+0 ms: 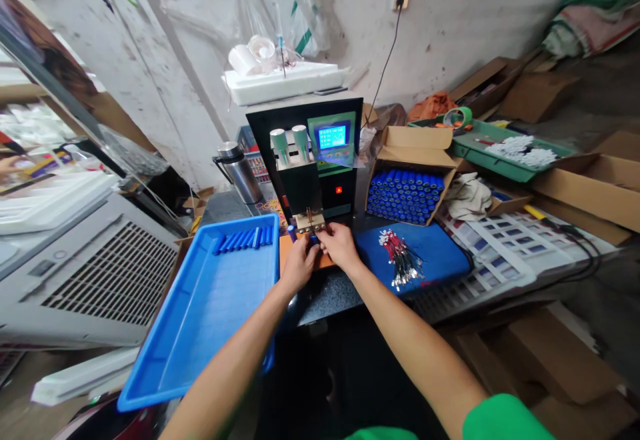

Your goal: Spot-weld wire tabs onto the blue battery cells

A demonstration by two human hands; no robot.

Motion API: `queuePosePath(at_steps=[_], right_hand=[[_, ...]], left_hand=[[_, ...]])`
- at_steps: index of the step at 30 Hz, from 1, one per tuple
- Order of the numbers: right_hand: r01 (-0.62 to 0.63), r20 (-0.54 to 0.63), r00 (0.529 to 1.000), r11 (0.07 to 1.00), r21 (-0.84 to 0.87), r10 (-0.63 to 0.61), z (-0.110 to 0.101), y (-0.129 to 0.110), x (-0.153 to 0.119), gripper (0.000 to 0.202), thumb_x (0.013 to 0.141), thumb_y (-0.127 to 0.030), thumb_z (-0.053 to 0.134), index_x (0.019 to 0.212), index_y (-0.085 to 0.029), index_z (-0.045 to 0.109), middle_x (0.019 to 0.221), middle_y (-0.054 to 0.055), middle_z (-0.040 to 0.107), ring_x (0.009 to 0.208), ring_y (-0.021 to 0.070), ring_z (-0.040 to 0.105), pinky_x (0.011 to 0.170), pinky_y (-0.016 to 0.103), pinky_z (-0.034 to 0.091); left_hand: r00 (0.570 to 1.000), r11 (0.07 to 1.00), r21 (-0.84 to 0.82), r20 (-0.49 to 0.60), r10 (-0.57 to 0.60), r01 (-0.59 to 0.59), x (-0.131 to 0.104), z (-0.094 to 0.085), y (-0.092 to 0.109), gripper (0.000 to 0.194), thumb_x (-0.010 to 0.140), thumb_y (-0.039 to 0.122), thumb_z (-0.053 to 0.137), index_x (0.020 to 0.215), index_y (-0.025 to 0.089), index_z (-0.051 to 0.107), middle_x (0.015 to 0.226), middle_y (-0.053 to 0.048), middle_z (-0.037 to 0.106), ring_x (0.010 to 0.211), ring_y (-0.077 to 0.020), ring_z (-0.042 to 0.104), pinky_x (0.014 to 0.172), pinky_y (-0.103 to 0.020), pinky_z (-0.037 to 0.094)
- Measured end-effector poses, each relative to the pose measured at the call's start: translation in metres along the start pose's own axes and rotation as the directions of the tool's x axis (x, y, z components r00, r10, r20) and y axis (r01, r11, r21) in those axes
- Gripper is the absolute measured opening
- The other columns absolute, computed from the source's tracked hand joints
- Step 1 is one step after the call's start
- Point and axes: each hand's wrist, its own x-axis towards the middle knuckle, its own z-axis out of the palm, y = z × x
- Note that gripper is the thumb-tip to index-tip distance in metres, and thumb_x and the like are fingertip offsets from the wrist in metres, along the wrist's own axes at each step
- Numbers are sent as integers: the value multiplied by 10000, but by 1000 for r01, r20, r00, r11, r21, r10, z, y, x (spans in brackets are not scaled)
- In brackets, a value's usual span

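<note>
My left hand (pixel 299 265) is closed around a blue cylindrical battery cell (pixel 314 239), beneath the copper electrode tips (pixel 309 217) of a black spot welder (pixel 345 203). My right hand (pixel 340 245) is pinched at the same spot, its fingertips close to the tips. What it pinches is too small to make out. Another blue cell (pixel 291 232) shows just left of my left hand. Both hands are over an orange mat (pixel 286 258). To the right, a bundle of red and black wire leads (pixel 400 257) lies on a blue pad (pixel 445 253).
A blue tray (pixel 210 320) on the left holds a row of blue cells (pixel 243 240). An open cardboard box (pixel 417 141) of cells stands right of the welder. Behind are a steel flask (pixel 243 177) and a green tray (pixel 520 172) with white parts.
</note>
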Motion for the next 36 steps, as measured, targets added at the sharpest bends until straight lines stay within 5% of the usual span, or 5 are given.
queuePosePath(at_steps=[6,13,18,29,36], right_hand=[[-7,13,1000,1000,6,7,0,0,0,259,742,-429,629,661,-197,548,505,-40,550,435,119,531,398,198,413],[23,27,999,999,-28,-23,-3,5,-4,305,799,-476,593,714,-183,585,567,-15,594,463,119,553,435,204,425],[176,20,984,959,-221,-176,-15,2,-16,268,841,-412,570,714,-180,616,650,22,651,580,153,609,530,234,462],[480,109,819,570,-666,-563,-26,-17,-42,146,896,-246,547,965,-187,661,958,92,658,923,224,585,824,329,475],[544,330,787,334,-770,-522,-23,-30,-39,166,932,-291,567,1017,-198,675,984,83,676,1017,248,521,933,413,370]], left_hand=[[1000,1000,0,2,12,-12,0,-1,2,236,905,207,483,1121,152,561,1096,-104,658,1026,-227,607,940,-387,458],[1000,996,84,1,-7,7,0,-1,2,123,906,221,474,909,160,580,896,-69,652,839,-198,594,814,-348,473],[1000,996,87,-1,-9,9,0,-1,1,137,905,231,471,945,159,580,899,-72,644,865,-209,588,823,-360,465],[996,977,191,10,90,-90,-3,-5,8,110,897,222,481,922,172,575,830,-59,608,797,-206,551,757,-350,461],[984,964,200,57,166,-174,-1,-8,8,175,920,252,448,946,173,602,900,-87,643,873,-225,587,804,-377,499]])
